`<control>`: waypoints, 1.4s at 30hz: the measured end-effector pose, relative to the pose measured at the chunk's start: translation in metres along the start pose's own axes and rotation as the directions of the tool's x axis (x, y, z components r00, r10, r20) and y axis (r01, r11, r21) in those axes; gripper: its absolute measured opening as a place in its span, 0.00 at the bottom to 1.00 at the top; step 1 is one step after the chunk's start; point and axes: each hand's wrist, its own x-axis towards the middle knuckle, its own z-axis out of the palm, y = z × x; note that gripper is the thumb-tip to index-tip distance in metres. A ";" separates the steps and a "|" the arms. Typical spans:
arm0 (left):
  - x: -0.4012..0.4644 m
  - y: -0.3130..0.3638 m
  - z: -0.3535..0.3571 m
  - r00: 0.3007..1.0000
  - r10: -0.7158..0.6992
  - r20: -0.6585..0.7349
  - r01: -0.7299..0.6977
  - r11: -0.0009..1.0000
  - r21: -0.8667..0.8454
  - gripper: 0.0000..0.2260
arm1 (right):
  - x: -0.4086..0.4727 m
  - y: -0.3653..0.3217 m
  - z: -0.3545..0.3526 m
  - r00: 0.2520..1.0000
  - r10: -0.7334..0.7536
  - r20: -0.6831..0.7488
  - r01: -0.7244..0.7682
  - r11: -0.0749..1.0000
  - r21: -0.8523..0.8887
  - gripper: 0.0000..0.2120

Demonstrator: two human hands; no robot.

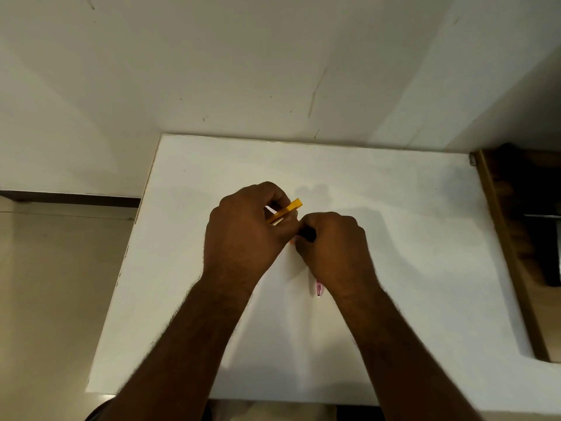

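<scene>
Two hands are held together above the middle of the white table (425, 238). A yellow strip (288, 209) is pinched in the curled fingers of the left hand (246, 235), one end jutting toward the table's far edge. A dark part (308, 233) is gripped in the closed right hand (334, 247), just beside the strip. Possibly it is being fitted on or pulled off, so the work is judged midway. A pink object (319, 288) is seen on the table beneath the right wrist. No writing can be read.

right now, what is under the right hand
Under the right hand, a pink tip pokes out near the wrist and a black piece shows in its curled fingers; everything else there is covered.
</scene>
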 end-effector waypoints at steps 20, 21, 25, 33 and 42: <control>0.002 -0.009 -0.003 0.983 0.164 0.088 -0.169 0.984 0.056 0.08 | 0.007 0.007 -0.014 0.935 0.176 0.308 -0.342 0.218 0.914 0.09; 0.002 -0.009 -0.003 0.983 0.162 0.090 -0.168 0.984 0.060 0.08 | 0.007 0.008 -0.013 0.934 0.175 0.312 -0.346 0.221 0.912 0.09; 0.003 -0.009 -0.004 0.987 0.130 0.091 -0.135 0.990 0.049 0.07 | 0.007 0.006 -0.012 0.939 0.182 0.293 -0.334 0.270 0.903 0.09; 0.003 -0.010 -0.004 0.993 0.053 0.109 -0.055 0.998 0.017 0.07 | 0.007 0.002 -0.018 0.957 0.207 0.202 -0.274 0.423 0.864 0.05; 0.003 -0.008 -0.005 0.996 0.041 0.081 -0.040 0.999 -0.004 0.06 | 0.009 0.006 -0.029 0.939 0.287 0.192 -0.295 0.377 0.878 0.04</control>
